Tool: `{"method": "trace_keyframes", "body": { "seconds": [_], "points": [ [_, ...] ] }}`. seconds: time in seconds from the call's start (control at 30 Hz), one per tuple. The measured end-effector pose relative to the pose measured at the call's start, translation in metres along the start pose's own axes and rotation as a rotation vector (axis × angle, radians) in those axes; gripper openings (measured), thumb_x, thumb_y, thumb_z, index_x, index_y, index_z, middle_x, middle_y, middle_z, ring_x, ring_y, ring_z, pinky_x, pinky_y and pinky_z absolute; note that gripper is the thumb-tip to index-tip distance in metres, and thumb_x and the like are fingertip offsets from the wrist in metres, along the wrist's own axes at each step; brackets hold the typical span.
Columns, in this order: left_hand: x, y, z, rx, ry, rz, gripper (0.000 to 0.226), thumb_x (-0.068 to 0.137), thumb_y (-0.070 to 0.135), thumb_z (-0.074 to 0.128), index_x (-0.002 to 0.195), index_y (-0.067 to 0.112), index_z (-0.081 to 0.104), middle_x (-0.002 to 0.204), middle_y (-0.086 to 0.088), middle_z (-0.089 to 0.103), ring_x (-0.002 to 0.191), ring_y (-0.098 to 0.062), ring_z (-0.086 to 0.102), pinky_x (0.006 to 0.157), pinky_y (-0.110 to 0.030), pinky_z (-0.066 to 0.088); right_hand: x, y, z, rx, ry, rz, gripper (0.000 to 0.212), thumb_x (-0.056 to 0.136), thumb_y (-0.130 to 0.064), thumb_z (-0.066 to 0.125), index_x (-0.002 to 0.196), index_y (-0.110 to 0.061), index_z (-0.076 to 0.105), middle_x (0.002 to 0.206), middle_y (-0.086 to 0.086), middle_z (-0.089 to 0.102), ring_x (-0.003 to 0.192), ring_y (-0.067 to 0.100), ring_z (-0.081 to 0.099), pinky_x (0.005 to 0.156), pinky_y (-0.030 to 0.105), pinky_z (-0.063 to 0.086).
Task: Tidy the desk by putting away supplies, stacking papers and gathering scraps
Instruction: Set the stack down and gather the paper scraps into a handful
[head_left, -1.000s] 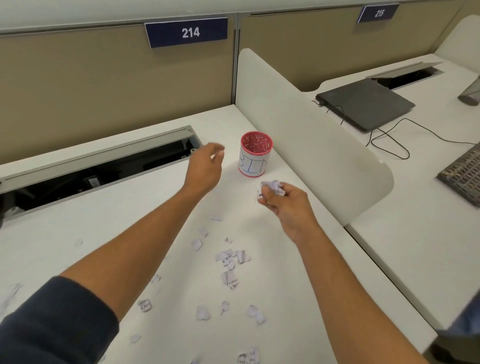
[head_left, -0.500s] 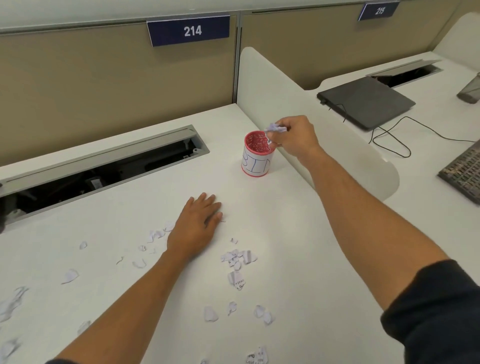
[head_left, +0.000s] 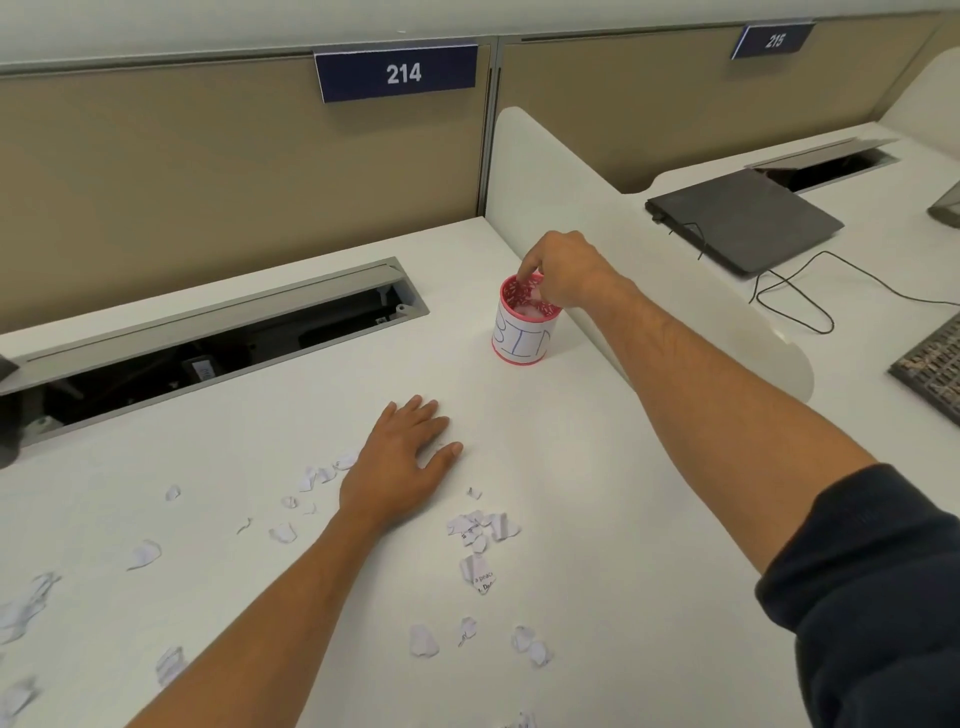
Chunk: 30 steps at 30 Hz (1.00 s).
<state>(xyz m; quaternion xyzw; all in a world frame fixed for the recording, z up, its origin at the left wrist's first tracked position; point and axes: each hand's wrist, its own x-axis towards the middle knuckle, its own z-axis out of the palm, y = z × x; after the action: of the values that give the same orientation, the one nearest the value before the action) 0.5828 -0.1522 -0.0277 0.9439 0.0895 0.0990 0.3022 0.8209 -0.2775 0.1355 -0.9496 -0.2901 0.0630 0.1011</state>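
A red cup labelled "BIN" (head_left: 523, 340) stands on the white desk (head_left: 597, 519) beside the divider. My right hand (head_left: 563, 273) hangs over its mouth with the fingers pointing down into it and spread apart. A crumpled white paper wad (head_left: 529, 312) lies inside the cup just under those fingers. My left hand (head_left: 400, 460) rests flat on the desk, fingers straight. Torn paper scraps (head_left: 480, 532) lie scattered in front of it and to its left (head_left: 317, 475), with more near the front edge (head_left: 527, 642).
An open cable trough (head_left: 208, 343) runs along the back of the desk. A white divider (head_left: 597, 234) stands right of the cup. On the neighbouring desk lie a closed laptop (head_left: 743, 218) with a cable and a keyboard (head_left: 930, 369).
My right hand carried the wad from mid-desk up over the cup and lowered it in. My left hand dropped from near the cup to lie flat on the desk.
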Motion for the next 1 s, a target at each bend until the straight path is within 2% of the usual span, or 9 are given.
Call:
{"method": "trace_keyframes", "body": {
  "seconds": [0.13,0.27,0.37,0.43,0.53,0.63,0.73,0.83,1.0],
  "points": [
    [-0.001,0.001,0.000,-0.002,0.015,-0.004,0.047,0.095,0.047,0.052,0.132,0.019,0.060,0.149,0.003,0.045,0.145,-0.011,0.027,0.119,-0.024,0.004,0.000,0.002,-0.002,0.073,0.103,0.038,0.031,0.088,0.004,0.060,0.111,-0.014,0.072,0.120,0.013,0.063,0.105,0.028,0.062,0.092,0.036,0.053],
    [-0.002,0.003,-0.004,-0.059,-0.005,-0.029,0.039,0.097,0.040,0.054,0.128,0.018,0.063,0.146,0.002,0.049,0.144,-0.010,0.030,0.119,-0.023,0.005,-0.019,-0.004,0.003,0.261,0.301,0.032,0.033,0.089,0.007,0.049,0.102,-0.009,0.074,0.107,0.013,0.070,0.101,0.027,0.064,0.090,0.035,0.054],
    [-0.002,0.006,-0.015,-0.231,-0.012,-0.098,0.029,0.096,0.029,0.058,0.119,0.014,0.068,0.136,0.004,0.058,0.139,-0.012,0.039,0.116,-0.021,0.014,-0.055,-0.017,0.019,0.436,0.287,-0.069,0.034,0.089,0.005,0.045,0.099,-0.008,0.075,0.104,0.006,0.072,0.100,0.019,0.064,0.083,0.017,0.046],
    [-0.007,0.009,-0.029,-0.336,-0.023,-0.174,0.025,0.096,0.025,0.060,0.116,0.014,0.069,0.126,0.004,0.064,0.129,-0.012,0.051,0.106,-0.010,0.026,-0.082,-0.023,0.040,0.517,0.242,-0.134,0.027,0.091,0.002,0.051,0.101,-0.007,0.074,0.102,0.001,0.071,0.096,0.014,0.063,0.078,0.004,0.040],
    [-0.024,0.003,-0.045,-0.182,0.099,-0.143,0.025,0.097,0.022,0.059,0.117,0.011,0.070,0.126,-0.002,0.066,0.121,-0.014,0.057,0.099,-0.002,0.028,-0.115,-0.020,0.083,0.568,0.177,-0.182,0.017,0.093,-0.010,0.060,0.104,-0.011,0.073,0.105,0.001,0.072,0.094,0.012,0.064,0.087,0.021,0.050],
    [-0.044,-0.012,-0.057,0.013,0.225,-0.168,0.032,0.099,0.023,0.054,0.127,0.012,0.063,0.141,-0.004,0.054,0.137,-0.021,0.042,0.115,-0.024,0.019,-0.140,-0.015,0.122,0.499,0.043,-0.200,0.030,0.096,-0.028,0.059,0.122,-0.016,0.065,0.127,0.001,0.064,0.117,0.015,0.057,0.105,0.030,0.041],
    [-0.062,-0.036,-0.061,0.201,0.053,-0.242,0.051,0.101,0.047,0.038,0.146,0.024,0.041,0.159,0.000,0.027,0.150,-0.020,0.014,0.121,-0.038,0.003,-0.156,-0.013,0.149,0.319,-0.091,-0.247,0.053,0.100,-0.040,0.048,0.147,-0.016,0.041,0.153,0.001,0.038,0.144,0.017,0.029,0.117,0.027,0.016],
    [-0.080,-0.044,-0.055,0.290,-0.124,-0.218,0.074,0.090,0.068,0.011,0.152,0.031,0.026,0.163,0.003,0.010,0.151,-0.017,-0.001,0.121,-0.040,-0.005,-0.165,-0.016,0.165,0.119,-0.170,-0.318,0.062,0.102,-0.048,0.032,0.154,-0.017,0.019,0.162,-0.002,0.017,0.150,0.012,0.007,0.122,0.037,-0.001],
    [-0.093,-0.030,-0.048,0.316,-0.210,-0.067,0.073,0.092,0.065,0.004,0.153,0.031,0.023,0.163,0.006,0.010,0.151,-0.015,-0.002,0.121,-0.037,-0.005,-0.181,-0.029,0.173,0.068,-0.212,-0.482,0.061,0.102,-0.050,0.018,0.156,-0.020,0.016,0.163,-0.006,0.012,0.150,0.008,0.001,0.122,0.039,-0.004]
  ]
}}
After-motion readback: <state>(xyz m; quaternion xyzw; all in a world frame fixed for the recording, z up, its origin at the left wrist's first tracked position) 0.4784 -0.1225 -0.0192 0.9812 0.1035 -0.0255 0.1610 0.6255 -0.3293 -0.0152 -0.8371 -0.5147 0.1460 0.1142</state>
